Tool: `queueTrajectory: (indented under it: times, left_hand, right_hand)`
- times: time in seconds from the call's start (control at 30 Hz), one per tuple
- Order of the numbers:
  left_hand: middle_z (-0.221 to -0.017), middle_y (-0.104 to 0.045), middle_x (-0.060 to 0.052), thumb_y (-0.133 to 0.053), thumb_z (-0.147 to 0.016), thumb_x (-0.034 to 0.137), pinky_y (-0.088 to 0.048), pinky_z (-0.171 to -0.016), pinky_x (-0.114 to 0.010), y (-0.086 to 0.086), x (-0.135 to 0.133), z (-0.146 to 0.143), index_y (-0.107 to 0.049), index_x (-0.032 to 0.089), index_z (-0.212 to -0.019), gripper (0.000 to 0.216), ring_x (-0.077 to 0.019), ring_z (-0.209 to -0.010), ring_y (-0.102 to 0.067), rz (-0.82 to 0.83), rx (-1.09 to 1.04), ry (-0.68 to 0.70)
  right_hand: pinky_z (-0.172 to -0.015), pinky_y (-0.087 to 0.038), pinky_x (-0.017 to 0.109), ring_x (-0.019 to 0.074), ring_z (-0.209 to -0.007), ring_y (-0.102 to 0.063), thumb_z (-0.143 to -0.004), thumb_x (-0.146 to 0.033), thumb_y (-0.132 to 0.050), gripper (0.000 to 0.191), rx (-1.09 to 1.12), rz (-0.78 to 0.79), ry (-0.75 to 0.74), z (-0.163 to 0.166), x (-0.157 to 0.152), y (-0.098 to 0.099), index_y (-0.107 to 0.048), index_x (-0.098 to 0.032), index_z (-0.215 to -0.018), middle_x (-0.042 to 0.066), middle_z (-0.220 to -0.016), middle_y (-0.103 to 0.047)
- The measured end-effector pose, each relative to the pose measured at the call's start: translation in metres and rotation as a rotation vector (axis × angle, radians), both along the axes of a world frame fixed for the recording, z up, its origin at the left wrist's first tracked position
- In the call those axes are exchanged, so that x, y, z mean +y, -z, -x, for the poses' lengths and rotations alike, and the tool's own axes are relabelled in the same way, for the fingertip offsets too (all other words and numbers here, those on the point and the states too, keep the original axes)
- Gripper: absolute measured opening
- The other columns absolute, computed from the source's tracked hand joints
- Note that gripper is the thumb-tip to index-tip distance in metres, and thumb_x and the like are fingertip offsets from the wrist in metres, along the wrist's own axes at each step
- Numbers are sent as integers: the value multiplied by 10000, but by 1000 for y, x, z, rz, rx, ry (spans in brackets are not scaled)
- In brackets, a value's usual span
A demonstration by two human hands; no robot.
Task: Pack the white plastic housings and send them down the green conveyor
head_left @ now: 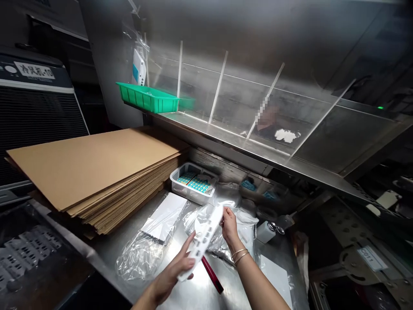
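Both my hands hold a long white plastic strip (204, 241) with several cut-outs, tilted above the steel worktop (193, 292). My left hand (176, 269) grips its near end with the fingers wrapped round it. My right hand (229, 226), with thin bangles on the wrist, pinches its far end. Under the strip lie crumpled clear plastic bags (222, 234). A red-handled tool (212, 274) lies on the worktop just below the strip.
A tall stack of brown cardboard sheets (93, 168) fills the left. A clear bag with a white flat box (164, 217) lies beside it. A small clear tray of blue-dotted sticker sheets (193, 183) stands at the back. A green bin (146, 97) sits on the steel shelf above.
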State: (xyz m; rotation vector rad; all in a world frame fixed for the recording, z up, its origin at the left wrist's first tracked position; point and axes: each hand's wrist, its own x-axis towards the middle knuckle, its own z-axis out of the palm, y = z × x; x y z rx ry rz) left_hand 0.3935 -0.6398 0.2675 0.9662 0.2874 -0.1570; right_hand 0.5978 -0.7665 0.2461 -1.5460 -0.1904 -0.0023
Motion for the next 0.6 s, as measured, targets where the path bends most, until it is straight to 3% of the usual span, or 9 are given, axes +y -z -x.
queueTrajectory:
  times: [0.07, 0.13, 0.23, 0.33, 0.47, 0.6]
  left_hand:
    - [-1246, -541, -83, -712, -637, 373, -423, -782, -344, -13, -8, -15, -302, 323, -1371, 843, -279, -1055, -493, -97, 76, 72]
    - [-1145, -590, -115, -638, -673, 476, -449, -696, -370, -25, -14, -31, -347, 278, -1350, 763, -284, -938, -533, -35, 180, 122]
    - [-1021, -626, -149, -416, -732, 648, -467, -677, -462, -39, -17, -43, -530, 164, -1176, 667, -315, -871, -569, 392, 99, 102]
    - [-992, -655, -126, -453, -760, 608, -455, -754, -496, -47, -16, -42, -597, 162, -1025, 538, -320, -903, -590, 824, 1, -66]
    - [-810, -683, -120, -451, -797, 578, -469, -781, -446, -54, -19, -29, -628, 126, -843, 488, -280, -794, -629, 933, 8, -124]
    - [-960, -675, -135, -439, -747, 678, -458, -841, -447, -54, -20, -4, -618, 140, -988, 616, -309, -919, -613, 938, -29, -140]
  right_hand:
    - [-455, -351, 218, 106, -466, -432, -769, -513, -482, 349, -98, 21, -19, 4, -5, -8, -558, -173, -758, -39, -538, -492]
    - [-560, -413, 245, 141, -581, -525, -742, -471, -563, 307, -190, 53, -88, 9, -10, -17, -611, -169, -758, 8, -635, -588]
    - [-683, -432, 270, 180, -684, -586, -727, -379, -631, 212, -374, 185, -216, 22, -15, -33, -658, -170, -751, 47, -712, -648]
    - [-633, -430, 248, 159, -634, -588, -857, -323, -485, 226, -571, 408, -298, 48, -9, -56, -644, -174, -793, 42, -696, -641]
    - [-594, -428, 220, 144, -628, -607, -887, -251, -432, 206, -753, 605, -624, 94, 3, -108, -626, -190, -853, 26, -704, -648]
    - [-587, -431, 227, 143, -633, -608, -889, -182, -391, 227, -826, 587, -750, 137, -8, -160, -616, -190, -914, 40, -723, -654]
